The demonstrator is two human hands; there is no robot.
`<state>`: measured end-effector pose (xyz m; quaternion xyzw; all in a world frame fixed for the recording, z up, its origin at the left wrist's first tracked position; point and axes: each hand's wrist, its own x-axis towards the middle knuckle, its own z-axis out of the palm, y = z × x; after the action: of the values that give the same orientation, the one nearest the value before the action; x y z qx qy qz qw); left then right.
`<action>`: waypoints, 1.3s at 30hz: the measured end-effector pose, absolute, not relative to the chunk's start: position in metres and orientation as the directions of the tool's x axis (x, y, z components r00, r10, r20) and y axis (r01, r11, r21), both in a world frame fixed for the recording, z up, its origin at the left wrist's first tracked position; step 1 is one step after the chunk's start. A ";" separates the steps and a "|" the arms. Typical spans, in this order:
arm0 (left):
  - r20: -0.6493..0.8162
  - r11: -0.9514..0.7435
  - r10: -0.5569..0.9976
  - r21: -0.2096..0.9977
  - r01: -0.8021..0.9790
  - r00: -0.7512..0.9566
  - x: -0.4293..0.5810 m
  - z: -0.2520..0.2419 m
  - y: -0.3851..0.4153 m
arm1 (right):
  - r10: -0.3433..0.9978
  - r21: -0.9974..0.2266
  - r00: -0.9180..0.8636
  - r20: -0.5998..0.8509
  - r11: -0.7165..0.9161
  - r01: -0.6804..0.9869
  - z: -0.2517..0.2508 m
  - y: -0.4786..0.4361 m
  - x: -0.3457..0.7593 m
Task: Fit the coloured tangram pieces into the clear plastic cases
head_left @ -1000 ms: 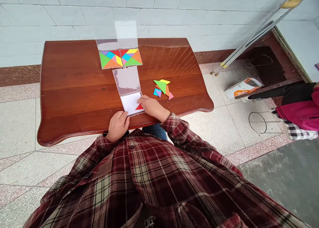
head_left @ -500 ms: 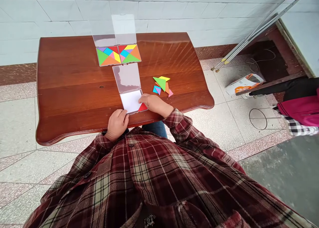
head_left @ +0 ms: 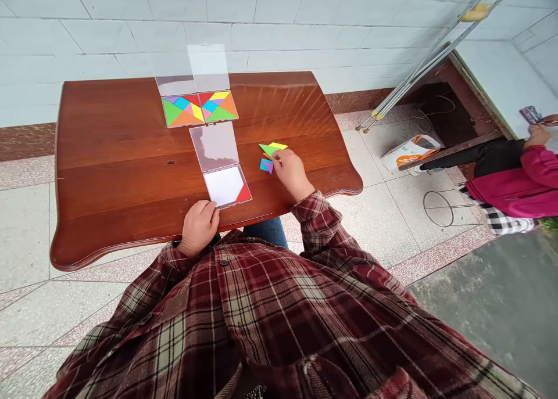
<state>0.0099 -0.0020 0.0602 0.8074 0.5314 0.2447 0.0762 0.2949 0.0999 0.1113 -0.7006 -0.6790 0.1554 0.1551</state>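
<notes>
An open tangram case [head_left: 220, 191] with a clear lid lies near the table's front edge. In its lower right corner sits one red triangle [head_left: 245, 193]; the rest of its white base is bare. My left hand [head_left: 200, 226] has curled fingers and holds the case's near left corner. Over the loose pieces, my right hand [head_left: 293, 172] is closed, its fingertips at a tangram piece whose kind is hidden. A green triangle [head_left: 269, 150], a yellow piece [head_left: 279, 146], a blue piece [head_left: 263, 164] and a purple triangle [head_left: 268, 166] show beside those fingers.
Two filled tangram cases [head_left: 183, 111] stand with lids raised at the back of the wooden table [head_left: 113, 172], by the tiled wall. Crutches [head_left: 405, 82] lean on the right. A person in a magenta top [head_left: 501, 178] sits beyond a white-and-orange box [head_left: 410, 151].
My right hand has left the red triangle in the case and moved right onto the loose pieces. My left hand stays at the case corner. The camera view has shifted slightly.
</notes>
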 end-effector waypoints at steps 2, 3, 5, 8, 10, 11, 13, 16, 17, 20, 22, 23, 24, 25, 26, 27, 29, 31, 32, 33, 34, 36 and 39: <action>0.324 -0.425 0.892 0.367 0.827 0.315 0.010 0.060 -0.002 | 0.989 -0.418 0.144 -0.021 -0.139 0.898 0.109 0.114 0.304; 0.329 -0.427 0.890 0.359 0.830 0.316 0.010 0.060 -0.002 | 0.984 -0.415 0.175 -0.042 -0.177 0.892 0.108 0.121 0.307; 0.334 -0.431 0.887 0.351 0.831 0.319 0.010 0.060 -0.002 | 0.977 -0.409 0.198 -0.084 -0.215 0.887 0.105 0.133 0.309; 0.328 -0.437 0.885 0.346 0.830 0.330 0.010 0.059 -0.002 | 0.973 -0.387 0.196 -0.122 -0.229 0.893 0.099 0.147 0.308; 0.324 -0.440 0.884 0.338 0.832 0.337 0.009 0.059 -0.002 | 0.971 -0.373 0.195 -0.137 -0.233 0.898 0.096 0.152 0.308; 0.325 -0.442 0.883 0.334 0.832 0.339 0.009 0.059 -0.002 | 0.971 -0.375 0.193 -0.140 -0.232 0.897 0.094 0.154 0.309; 0.327 -0.445 0.881 0.329 0.833 0.342 0.009 0.059 -0.002 | 0.972 -0.399 0.192 -0.134 -0.230 0.888 0.092 0.157 0.310; 0.314 -0.442 0.885 0.343 0.829 0.342 0.010 0.060 -0.002 | 0.969 -0.434 0.211 -0.131 -0.248 0.866 0.091 0.161 0.311; 0.306 -0.437 0.889 0.354 0.827 0.339 0.010 0.060 -0.002 | 0.966 -0.439 0.217 -0.143 -0.259 0.861 0.092 0.162 0.311; 0.293 -0.422 0.899 0.383 0.822 0.325 0.010 0.061 -0.003 | 0.954 -0.429 0.223 -0.200 -0.289 0.856 0.097 0.164 0.310; 0.298 -0.420 0.899 0.386 0.821 0.320 0.010 0.061 -0.003 | 0.949 -0.414 0.220 -0.224 -0.297 0.861 0.101 0.164 0.309; 0.301 -0.421 0.898 0.384 0.822 0.320 0.010 0.061 -0.003 | 0.949 -0.408 0.218 -0.227 -0.296 0.864 0.102 0.163 0.309; 0.303 -0.422 0.898 0.384 0.822 0.319 0.010 0.061 -0.003 | 0.950 -0.407 0.214 -0.225 -0.291 0.866 0.103 0.162 0.309; 0.304 -0.422 0.898 0.386 0.821 0.319 0.010 0.061 -0.003 | 0.953 -0.412 0.209 -0.221 -0.286 0.865 0.104 0.161 0.308; 0.303 -0.421 0.898 0.389 0.820 0.318 0.010 0.061 -0.003 | 0.954 -0.421 0.208 -0.217 -0.284 0.861 0.105 0.160 0.308; 0.302 -0.420 0.899 0.391 0.819 0.317 0.010 0.060 -0.003 | 0.954 -0.436 0.209 -0.213 -0.284 0.854 0.106 0.159 0.308; 0.302 -0.422 0.898 0.385 0.821 0.320 0.010 0.060 -0.003 | 0.954 -0.473 0.222 -0.200 -0.292 0.831 0.107 0.156 0.309; 0.304 -0.426 0.895 0.368 0.826 0.325 0.010 0.061 -0.003 | 0.957 -0.518 0.237 -0.165 -0.289 0.806 0.108 0.153 0.309; 0.305 -0.426 0.895 0.364 0.828 0.326 0.010 0.061 -0.003 | 0.961 -0.541 0.240 -0.137 -0.275 0.795 0.110 0.151 0.309; 0.305 -0.425 0.895 0.365 0.828 0.325 0.010 0.061 -0.004 | 0.966 -0.567 0.235 -0.106 -0.253 0.784 0.112 0.149 0.308; 0.304 -0.426 0.895 0.370 0.826 0.325 0.010 0.061 -0.004 | 0.972 -0.595 0.223 -0.079 -0.225 0.771 0.114 0.146 0.307; 0.306 -0.427 0.895 0.374 0.823 0.325 0.010 0.061 -0.004 | 0.983 -0.652 0.179 -0.041 -0.162 0.740 0.118 0.140 0.303; 0.319 -0.437 0.887 0.349 0.829 0.334 0.010 0.060 -0.004 | 0.993 -0.746 0.099 -0.059 -0.110 0.657 0.122 0.128 0.290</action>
<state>0.0098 -0.0038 0.0603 0.8142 0.5268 0.2360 0.0618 0.2901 0.1284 0.1222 -0.6842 -0.6028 0.2948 0.2855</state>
